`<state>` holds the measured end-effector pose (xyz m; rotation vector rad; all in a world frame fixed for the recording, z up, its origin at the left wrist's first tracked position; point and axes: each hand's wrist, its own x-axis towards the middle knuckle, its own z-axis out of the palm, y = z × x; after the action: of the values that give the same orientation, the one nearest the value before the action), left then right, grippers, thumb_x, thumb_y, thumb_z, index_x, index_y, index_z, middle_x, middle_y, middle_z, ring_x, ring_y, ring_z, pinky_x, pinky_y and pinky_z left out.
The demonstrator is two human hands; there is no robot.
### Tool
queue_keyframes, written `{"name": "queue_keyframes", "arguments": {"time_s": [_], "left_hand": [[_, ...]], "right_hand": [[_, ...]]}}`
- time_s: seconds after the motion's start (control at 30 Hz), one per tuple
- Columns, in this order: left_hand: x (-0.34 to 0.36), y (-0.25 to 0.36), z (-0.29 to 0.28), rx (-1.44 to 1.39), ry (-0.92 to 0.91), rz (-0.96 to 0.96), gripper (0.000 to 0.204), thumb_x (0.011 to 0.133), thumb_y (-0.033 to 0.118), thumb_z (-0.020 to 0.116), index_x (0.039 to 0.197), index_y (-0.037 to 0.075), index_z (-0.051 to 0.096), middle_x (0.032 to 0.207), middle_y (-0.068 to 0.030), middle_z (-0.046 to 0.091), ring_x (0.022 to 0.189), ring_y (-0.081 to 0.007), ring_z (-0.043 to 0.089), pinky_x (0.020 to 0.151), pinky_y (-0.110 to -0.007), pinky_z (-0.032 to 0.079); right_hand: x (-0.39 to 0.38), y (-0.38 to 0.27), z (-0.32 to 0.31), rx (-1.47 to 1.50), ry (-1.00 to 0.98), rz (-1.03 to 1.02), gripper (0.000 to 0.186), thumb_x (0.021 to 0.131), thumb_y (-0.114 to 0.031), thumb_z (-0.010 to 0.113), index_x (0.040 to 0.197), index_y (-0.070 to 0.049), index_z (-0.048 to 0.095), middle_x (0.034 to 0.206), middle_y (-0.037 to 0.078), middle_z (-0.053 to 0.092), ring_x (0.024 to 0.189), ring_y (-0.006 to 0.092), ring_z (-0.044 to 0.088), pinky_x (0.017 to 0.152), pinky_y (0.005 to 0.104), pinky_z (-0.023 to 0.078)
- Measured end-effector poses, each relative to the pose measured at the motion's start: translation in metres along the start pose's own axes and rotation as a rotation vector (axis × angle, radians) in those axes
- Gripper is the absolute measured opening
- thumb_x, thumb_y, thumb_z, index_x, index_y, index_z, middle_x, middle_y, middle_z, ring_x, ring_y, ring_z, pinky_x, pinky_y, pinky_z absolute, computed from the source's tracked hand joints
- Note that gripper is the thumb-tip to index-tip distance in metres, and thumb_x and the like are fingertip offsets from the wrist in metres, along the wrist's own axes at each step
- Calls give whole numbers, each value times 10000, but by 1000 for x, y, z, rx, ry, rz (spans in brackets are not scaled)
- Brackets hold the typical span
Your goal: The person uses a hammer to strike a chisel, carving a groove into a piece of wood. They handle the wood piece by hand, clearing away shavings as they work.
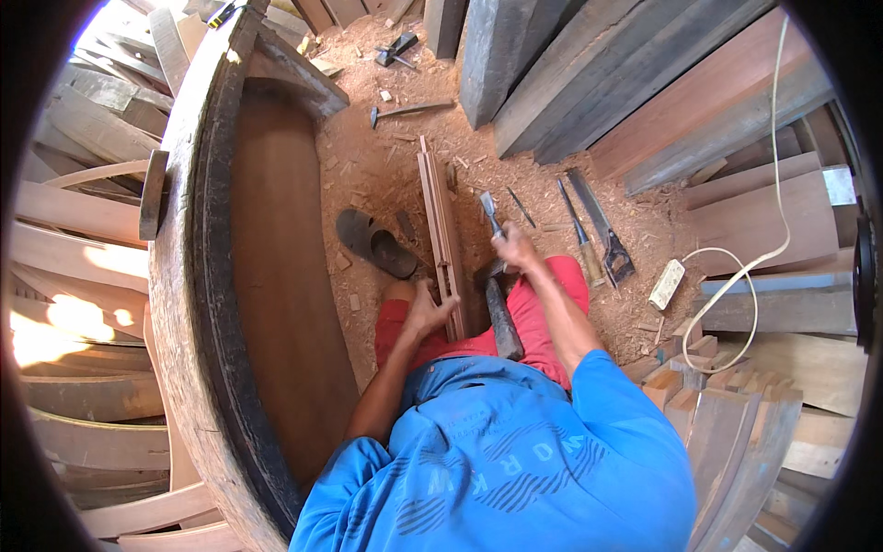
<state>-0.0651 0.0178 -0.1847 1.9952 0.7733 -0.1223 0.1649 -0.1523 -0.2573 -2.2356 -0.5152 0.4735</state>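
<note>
Grooved wood length (435,207) between the legs, long axis near-far, far end leaning slightly left.
Left hand (429,313): fingers against the wood's near part, can't tell if clenched. Right hand (517,250): fingers wrapped round chisel (488,206), blade pointing far and slightly left, just right of the wood. Counts on the shavings-covered floor (658,221): 1 saw (598,216) right, handle near; 1 sandal (372,241) left; 1 power strip (667,285) right.

T-shirt (515,451): is showing blue, dark wavy stripes
Shorts (570,276): are showing red
Grooved wood strip (437,216): is showing reddish tan
Power strip (667,285): is showing off-white
</note>
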Motion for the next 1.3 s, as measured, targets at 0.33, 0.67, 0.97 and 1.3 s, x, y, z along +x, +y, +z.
{"name": "queue_keyframes", "arguments": {"time_s": [0.33, 0.67, 0.97, 1.3], "left_hand": [[-33, -3, 2, -11, -209, 22, 701, 801, 335, 836, 1337, -13, 548, 1182, -258, 691, 1135, -393, 673, 970, -454, 533], [-12, 70, -64, 245, -10, 127, 556, 859, 271, 787, 1319, 18, 604, 976, -176, 747, 938, -328, 721, 824, -450, 566], [-11, 227, -55, 538, 339, 1088, 768, 731, 179, 785, 1445, 119, 508, 1354, -170, 568, 1269, -360, 518, 1084, -508, 378], [0, 207, -123, -467, 374, 707, 188, 949, 116, 725, 1104, 45, 645, 784, 22, 644, 687, -46, 588, 603, -243, 487]], "right_hand": [[-89, 145, -142, -427, -1, 585, 455, 881, -349, 615, 1097, 45, 688, 1089, 331, 687, 1105, 505, 638, 961, 541, 491], [-108, 143, -196, 152, 94, 426, 268, 792, -290, 696, 856, -35, 646, 690, -12, 539, 595, 118, 486, 545, 332, 398], [-122, -186, -241, -50, -224, -251, 428, 873, -381, 678, 1033, 15, 651, 799, 103, 615, 685, 186, 578, 608, 365, 466], [-75, -75, -49, -450, -538, 103, 754, 915, -553, 650, 1272, 110, 608, 1089, 356, 684, 1092, 438, 683, 967, 479, 536]]}}
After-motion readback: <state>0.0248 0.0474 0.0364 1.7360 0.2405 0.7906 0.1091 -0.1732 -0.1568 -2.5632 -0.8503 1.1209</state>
